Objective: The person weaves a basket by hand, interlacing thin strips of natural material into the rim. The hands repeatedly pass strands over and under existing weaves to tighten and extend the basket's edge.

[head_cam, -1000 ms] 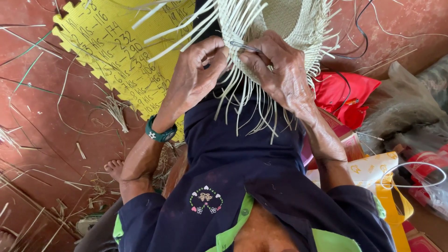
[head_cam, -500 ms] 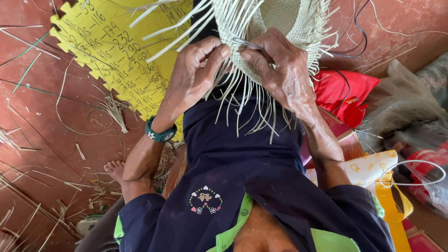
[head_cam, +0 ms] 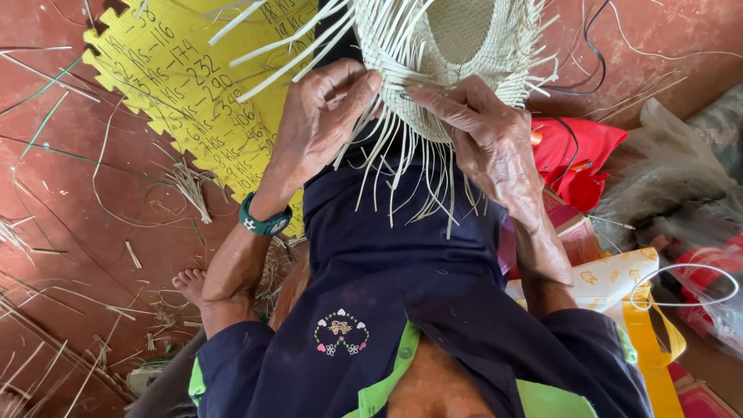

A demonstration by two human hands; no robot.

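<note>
Both raised over the lap: left hand (head_cam: pixel 321 124) curled, fingertips pinching pale strips at the rim of the half-woven straw piece (head_cam: pixel 457 54); right hand (head_cam: pixel 484 131) bent likewise, fingers closed on neighbouring strips — loose ends dangling below. Yellow foam mat (head_cam: pixel 178 85) close at left, red bag (head_cam: pixel 576 155) just right. White plastic bag (head_cam: pixel 611 279) beside the knee — contents hidden.

woven piece (head_cam: pixel 464 46): pale dry straw strips, matt, finely ribbed
mat (head_cam: pixel 186 85): yellow foam, matt, slightly grainy
floor (head_cam: pixel 62 201): red, worn, dull, possibly painted cement
bag (head_cam: pixel 580 155): red, glossy plastic
watch (head_cam: pixel 263 223): green rubbery strap
</note>
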